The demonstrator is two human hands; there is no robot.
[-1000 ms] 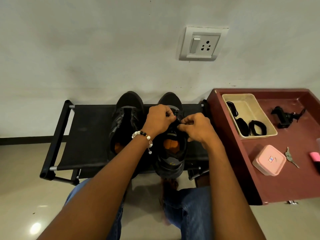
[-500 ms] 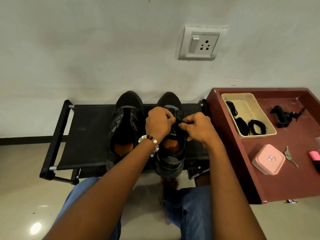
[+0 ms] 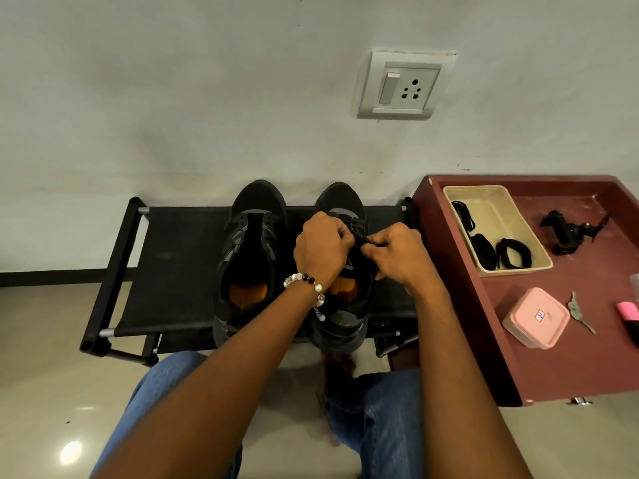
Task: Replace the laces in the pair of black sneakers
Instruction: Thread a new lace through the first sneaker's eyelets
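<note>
Two black sneakers with orange insoles stand side by side on a black fabric rack, toes toward the wall. The left sneaker has an open, unlaced throat. Both hands work over the right sneaker. My left hand, with a bead bracelet at the wrist, has its fingers curled over the eyelet area. My right hand pinches a black lace at the shoe's upper. Most of that lace is hidden under my fingers. Black laces lie coiled in a beige tray.
A maroon table at the right carries the tray, a pink lidded box, keys, a pink item and a black clamp device. The wall with a switch socket is right behind the rack. My knees in jeans are below.
My left hand has shifted slightly right, over the right sneaker's tongue, uncovering more of the left sneaker. My right hand keeps pinching at the same spot.
</note>
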